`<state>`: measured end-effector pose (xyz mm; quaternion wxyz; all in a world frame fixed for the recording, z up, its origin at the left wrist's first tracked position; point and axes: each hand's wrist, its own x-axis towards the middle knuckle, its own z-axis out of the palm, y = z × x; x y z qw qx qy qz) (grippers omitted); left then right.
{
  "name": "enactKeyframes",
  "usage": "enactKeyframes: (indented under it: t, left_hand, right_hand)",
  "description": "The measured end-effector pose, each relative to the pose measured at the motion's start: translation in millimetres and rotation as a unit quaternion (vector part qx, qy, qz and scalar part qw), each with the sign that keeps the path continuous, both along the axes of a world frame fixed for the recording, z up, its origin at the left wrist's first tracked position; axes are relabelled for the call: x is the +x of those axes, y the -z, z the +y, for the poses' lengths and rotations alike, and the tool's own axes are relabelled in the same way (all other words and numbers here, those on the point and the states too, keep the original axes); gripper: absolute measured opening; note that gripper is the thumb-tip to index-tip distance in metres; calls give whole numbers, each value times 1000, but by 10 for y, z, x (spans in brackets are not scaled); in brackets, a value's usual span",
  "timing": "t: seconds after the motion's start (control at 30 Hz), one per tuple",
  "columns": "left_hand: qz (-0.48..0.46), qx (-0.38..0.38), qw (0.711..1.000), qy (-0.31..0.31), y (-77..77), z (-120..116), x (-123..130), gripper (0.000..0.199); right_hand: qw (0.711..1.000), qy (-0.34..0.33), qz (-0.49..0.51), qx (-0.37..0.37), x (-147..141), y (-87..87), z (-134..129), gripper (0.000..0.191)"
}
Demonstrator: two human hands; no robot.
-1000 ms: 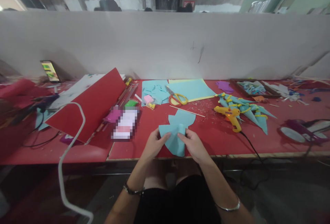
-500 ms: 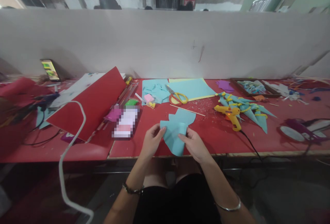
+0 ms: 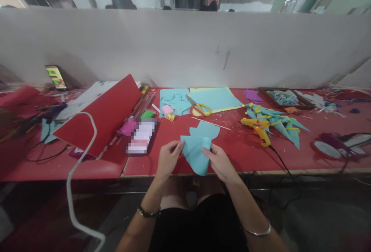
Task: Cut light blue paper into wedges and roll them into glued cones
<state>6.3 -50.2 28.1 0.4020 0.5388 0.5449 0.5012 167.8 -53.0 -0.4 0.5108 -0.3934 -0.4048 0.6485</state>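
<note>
A light-blue piece of paper [image 3: 196, 154], straight along the top and rounded below, is held up over the table's front edge. My left hand [image 3: 170, 157] pinches its upper left corner between thumb and fingers. On the other side my right hand [image 3: 219, 160] grips the right edge, thumb in front and fingers behind. Just beyond lie more cut blue paper pieces [image 3: 206, 129], partly covered by the held one. A thin wooden stick [image 3: 211, 123] rests behind them. Farther back are scissors [image 3: 199, 108] with red and yellow handles.
To the right, a yellow glue gun [image 3: 259, 128] lies beside blue paper cones [image 3: 282, 125] with yellow trim. A phone [image 3: 142, 136] and a propped red board [image 3: 101, 118] stand left, with a white cable [image 3: 69, 190] hanging in front. Blue sheets [image 3: 216, 99] lie at the back.
The blue paper has flattened out slightly between my hands. My left thumb has shifted a little left, toward the paper's corner. Everything on the table stays in place.
</note>
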Motion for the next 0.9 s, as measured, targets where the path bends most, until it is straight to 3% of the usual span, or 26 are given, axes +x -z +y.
enactKeyframes:
  t: [0.37, 0.57, 0.63, 0.73, 0.8, 0.9]
  left_hand:
    - [16, -1, 1000, 9, 47, 8, 5, 35]
    - [127, 55, 990, -1, 13, 22, -117, 36]
    - [239, 103, 965, -42, -7, 63, -261, 35]
    - [440, 139, 876, -139, 10, 154, -516, 47]
    - [515, 121, 831, -173, 61, 218, -652, 53]
    - [559, 75, 811, -152, 146, 287, -750, 57]
  right_hand:
    - [1000, 8, -16, -5, 2, -18, 3, 36]
    - [999, 23, -36, -1, 28, -8, 7, 35]
    - [998, 29, -50, -3, 47, -7, 3, 37]
    - [998, 31, -59, -7, 70, -13, -3, 38]
    - [998, 31, -56, -7, 76, -23, -4, 38]
    - [998, 24, -50, -2, 71, -41, -4, 36]
